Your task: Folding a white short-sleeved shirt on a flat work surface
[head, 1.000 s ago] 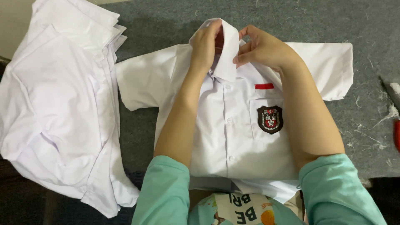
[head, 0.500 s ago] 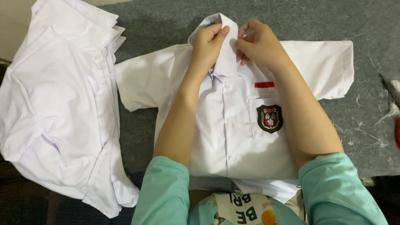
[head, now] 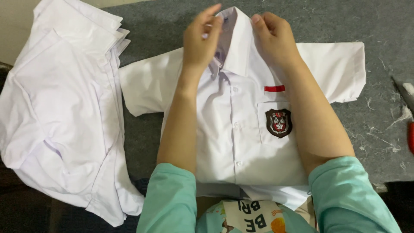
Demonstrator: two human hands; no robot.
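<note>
Our hands are up at the collar (head: 236, 41) here: left hand (head: 200, 41) pinching the collar's left edge with fingers loosely curled, right hand (head: 275, 36) closed on the right side of it, the two held a little apart with the raised collar between them. Now the big picture: grey worktop (head: 345, 21), and the white shirt (head: 235, 125) lies flat on it, face up, long axis running straight away from us, collar at the far end. Both hands reach equally far. A pile of white shirts (head: 64, 112) sits just left. Smaller still: the dark crest badge (head: 278, 122) on the pocket, a red strip (head: 274, 88) above it.
</note>
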